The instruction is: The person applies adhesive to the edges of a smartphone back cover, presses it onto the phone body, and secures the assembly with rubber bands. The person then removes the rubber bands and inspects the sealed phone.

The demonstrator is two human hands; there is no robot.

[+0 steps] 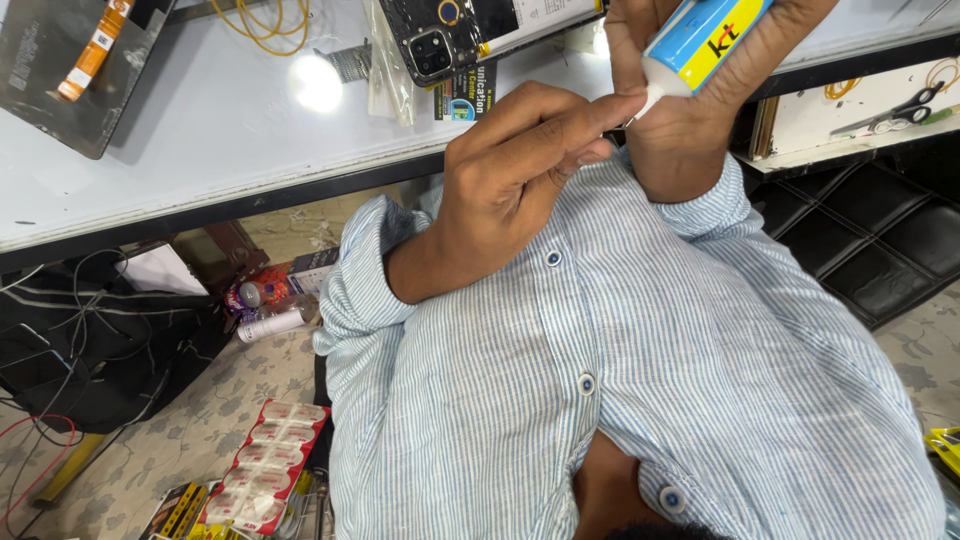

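Note:
My right hand (690,120) grips a small glue tube (705,40), blue and yellow with a white nozzle (655,97) that points down and left. My left hand (515,165) is pinched at the tip of that nozzle with forefinger and thumb, the other fingers curled in. Both hands are raised in front of my chest, just below the edge of the white table (200,140). My striped light-blue shirt (620,380) fills the lower frame. Whether there is a cap on the nozzle is hidden by my fingers.
On the table lie an opened phone back (432,42), a dark panel (60,90) with an orange strip, and yellow cable (262,18). Scissors (890,112) rest on a side shelf. The floor holds a black bag with wires (90,340), a white bottle (272,324), a blister pack (265,465) and black mats (870,250).

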